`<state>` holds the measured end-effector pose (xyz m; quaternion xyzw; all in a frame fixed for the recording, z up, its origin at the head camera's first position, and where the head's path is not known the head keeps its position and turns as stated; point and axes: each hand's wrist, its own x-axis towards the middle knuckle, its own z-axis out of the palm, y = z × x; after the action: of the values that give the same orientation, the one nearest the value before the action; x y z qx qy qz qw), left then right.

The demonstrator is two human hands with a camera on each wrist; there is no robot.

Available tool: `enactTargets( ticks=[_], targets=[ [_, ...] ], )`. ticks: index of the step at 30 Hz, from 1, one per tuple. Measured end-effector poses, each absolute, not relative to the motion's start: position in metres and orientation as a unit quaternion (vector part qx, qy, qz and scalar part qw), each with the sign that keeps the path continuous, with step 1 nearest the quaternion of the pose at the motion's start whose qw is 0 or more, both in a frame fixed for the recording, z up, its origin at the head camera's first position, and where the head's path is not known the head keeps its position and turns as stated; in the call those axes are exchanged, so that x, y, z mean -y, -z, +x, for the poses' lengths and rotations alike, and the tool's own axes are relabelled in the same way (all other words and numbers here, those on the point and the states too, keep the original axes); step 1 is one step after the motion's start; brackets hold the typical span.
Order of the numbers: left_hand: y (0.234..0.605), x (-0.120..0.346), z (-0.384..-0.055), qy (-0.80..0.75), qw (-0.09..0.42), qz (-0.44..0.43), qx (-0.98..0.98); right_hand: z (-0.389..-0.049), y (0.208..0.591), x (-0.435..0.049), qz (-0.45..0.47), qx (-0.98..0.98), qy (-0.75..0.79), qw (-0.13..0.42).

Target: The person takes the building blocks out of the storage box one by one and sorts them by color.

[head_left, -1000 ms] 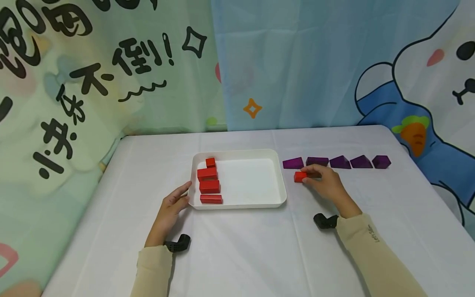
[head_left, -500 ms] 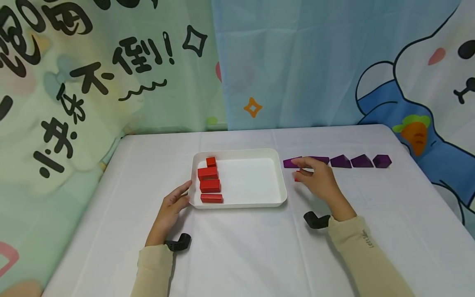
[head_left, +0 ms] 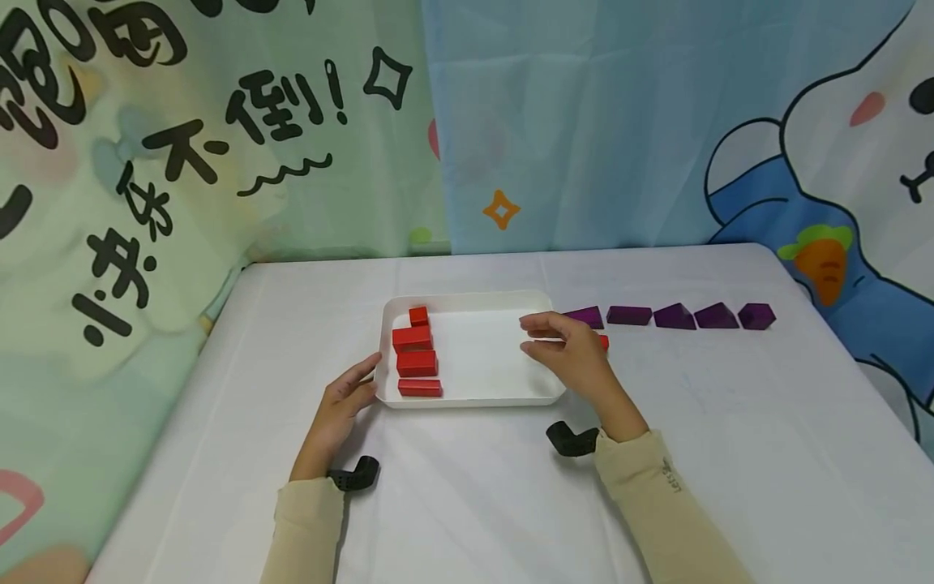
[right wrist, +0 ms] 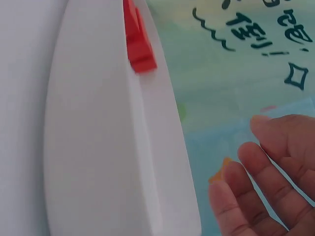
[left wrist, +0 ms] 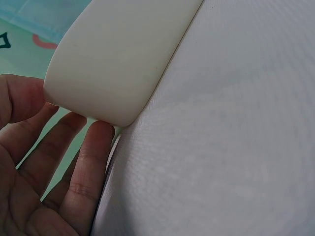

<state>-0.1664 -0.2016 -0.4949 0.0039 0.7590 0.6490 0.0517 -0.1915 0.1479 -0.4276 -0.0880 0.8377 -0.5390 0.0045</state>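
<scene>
Several red blocks (head_left: 417, 363) stand in a column along the left side of a white tray (head_left: 481, 401). My left hand (head_left: 345, 410) touches the tray's left edge; in the left wrist view its fingertips (left wrist: 98, 132) rest against the tray's corner. Over the tray's right side hovers my right hand (head_left: 572, 361), its fingers slightly bent with nothing between them. Behind that hand a lone red block (head_left: 605, 342) shows on the table, mostly hidden. The right wrist view has the right hand (right wrist: 270, 182) apart from the tray wall (right wrist: 93, 137).
A row of several purple blocks (head_left: 674, 316) runs along the table to the right of the tray, the leftmost partly behind my right hand. White cloth (head_left: 474, 495) covers the table. Printed curtains (head_left: 584, 122) hang behind it.
My right hand has let go of the red block beside the purple row and moved left over the tray. The red block stays on the table. My left hand keeps its place.
</scene>
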Motion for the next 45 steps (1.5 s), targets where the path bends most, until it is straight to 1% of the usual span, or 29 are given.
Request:
enactTargets(
  ticks=[10,17,24,27,32,39,45],
  targets=[
    [0.491,0.199,-0.165,-0.648,0.048,0.014,-0.76,-0.191,0.445,-0.101,-0.127,-0.817,0.562,0.026],
    [0.491,0.201,-0.165,-0.645,0.047,0.015,-0.763,-0.189,0.454,-0.069,-0.134,-0.817,0.558,0.06],
    [0.49,0.202,-0.163,-0.646,0.051,0.009,-0.761,-0.191,0.451,-0.043,-0.145,-0.832,0.523,0.113],
    [0.489,0.202,-0.163,-0.647,0.054,0.008,-0.76,-0.193,0.45,-0.036,-0.158,-0.841,0.502,0.125],
    [0.49,0.2,-0.163,-0.644,0.055,0.006,-0.763,-0.196,0.451,-0.031,-0.174,-0.857,0.47,0.122],
    [0.491,0.201,-0.164,-0.643,0.059,0.002,-0.763,-0.195,0.451,-0.033,-0.191,-0.859,0.463,0.106],
    [0.491,0.201,-0.164,-0.649,0.059,0.005,-0.759,-0.191,0.437,-0.055,-0.219,-0.85,0.475,0.062]
  ],
)
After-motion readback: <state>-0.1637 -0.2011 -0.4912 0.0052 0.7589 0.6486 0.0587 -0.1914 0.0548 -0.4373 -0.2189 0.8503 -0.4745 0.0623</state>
